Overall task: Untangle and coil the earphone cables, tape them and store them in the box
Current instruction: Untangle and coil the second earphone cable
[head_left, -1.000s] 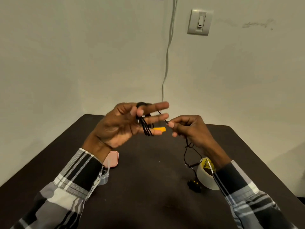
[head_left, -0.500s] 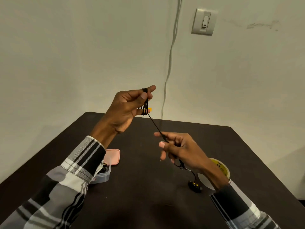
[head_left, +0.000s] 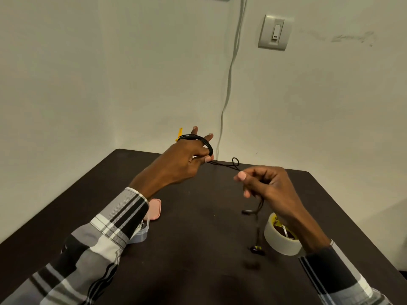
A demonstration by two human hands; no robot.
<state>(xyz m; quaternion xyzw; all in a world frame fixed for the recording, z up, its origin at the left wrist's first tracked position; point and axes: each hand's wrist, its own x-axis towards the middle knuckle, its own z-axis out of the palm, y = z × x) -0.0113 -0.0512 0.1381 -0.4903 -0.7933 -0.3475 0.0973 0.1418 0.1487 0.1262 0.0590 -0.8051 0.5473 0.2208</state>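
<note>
Dark surface (head_left: 198, 249), cable half wound, a small kink waiting.
Nearest, earbuds (head_left: 256, 250) dangle beside the tape roll (head_left: 279, 238); the right hand (head_left: 267, 183) pinches the cable (head_left: 224, 165), whose small loop could tighten into a knot; farther, coils could slip off the left hand (head_left: 182, 164), fingers spread.
</note>
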